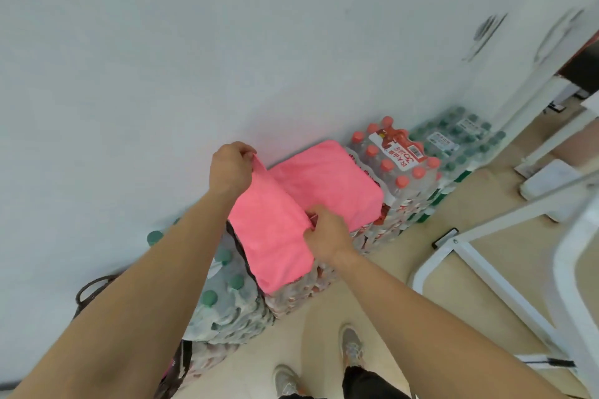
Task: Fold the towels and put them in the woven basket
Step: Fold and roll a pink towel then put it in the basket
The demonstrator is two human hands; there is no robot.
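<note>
- While the bright pink terry towel lies over stacked shrink-wrapped packs of red-capped water bottles against the white wall, its near part is lifted clear of them
- Up by the wall, the left hand pinches the raised far corner between thumb and curled fingers
- Lower and closer to the body, the right hand is curled round the flap's other edge, gripping it
- Between the two hands the cloth hangs as a sloping sheet, the rest flat on the packs
- Packs of green-capped bottles stand just left
- Grey sneakers stand on the beige floor, a white metal frame to the right
</note>
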